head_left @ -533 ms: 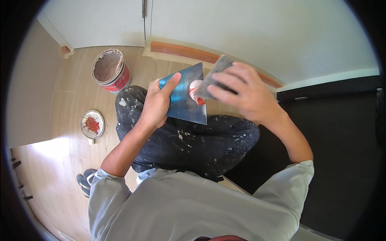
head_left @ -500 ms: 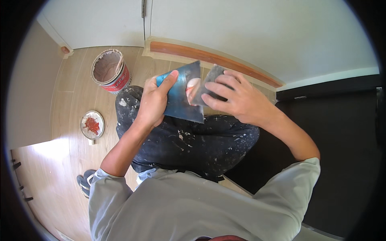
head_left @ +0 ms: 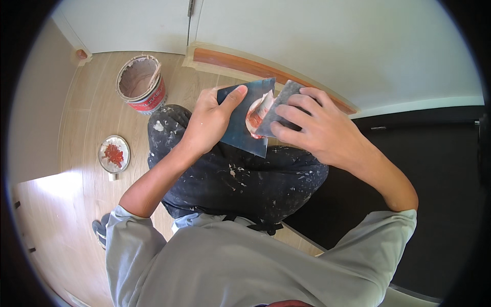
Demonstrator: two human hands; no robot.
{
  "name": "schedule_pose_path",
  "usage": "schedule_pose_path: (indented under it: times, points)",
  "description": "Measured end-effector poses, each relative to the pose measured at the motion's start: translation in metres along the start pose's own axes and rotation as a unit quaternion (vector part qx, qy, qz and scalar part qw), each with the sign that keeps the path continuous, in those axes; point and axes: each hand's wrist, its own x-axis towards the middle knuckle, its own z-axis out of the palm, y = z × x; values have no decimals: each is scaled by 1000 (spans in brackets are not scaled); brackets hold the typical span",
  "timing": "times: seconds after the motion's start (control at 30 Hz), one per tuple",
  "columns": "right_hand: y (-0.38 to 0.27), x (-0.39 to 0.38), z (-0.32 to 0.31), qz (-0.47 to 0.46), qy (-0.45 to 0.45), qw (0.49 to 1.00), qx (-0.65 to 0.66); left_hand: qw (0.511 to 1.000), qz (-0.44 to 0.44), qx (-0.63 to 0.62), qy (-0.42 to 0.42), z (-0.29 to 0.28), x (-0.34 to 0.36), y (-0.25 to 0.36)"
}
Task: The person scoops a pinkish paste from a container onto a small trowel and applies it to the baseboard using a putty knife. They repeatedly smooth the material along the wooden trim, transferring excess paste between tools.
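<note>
A flat, blue-grey putty blade (head_left: pixel 235 121) is gripped by my left hand (head_left: pixel 208 118), its thumb pressed on the upper face. Near the blade's right side lies a dab of white and red-streaked putty (head_left: pixel 257 113). My right hand (head_left: pixel 319 128) is closed on a second, grey putty blade (head_left: pixel 283 105), with its fingers spread across the face. The lower left edge of this grey blade meets the putty. Both blades are held above my paint-spattered dark trousers (head_left: pixel 230 176); their handles, if any, are hidden.
An open bucket (head_left: pixel 139 84) with pinkish filler stands at the upper left. Below it, a round lid (head_left: pixel 114 154) carries red paste. A reddish-brown strip (head_left: pixel 230 62), bordered by masking tape, runs along the wall base. Dark footwear (head_left: pixel 101 230) lies lower left; a black surface (head_left: pixel 434 204) fills the right.
Both hands and blades have shifted slightly right in the picture. The left blade has tilted, and the putty on it now looks more spread and streaked with red and white.
</note>
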Motion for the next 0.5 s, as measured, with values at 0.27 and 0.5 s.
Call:
schedule_pose_path:
  times: [0.27,0.5]
  points:
    - [-11,-16,0,26,108,993,43,970,-118,-213,-13,6,-10,7]
    - [12,-22,35,43,200,979,19,928,-123,-352,-18,19,-15,-3]
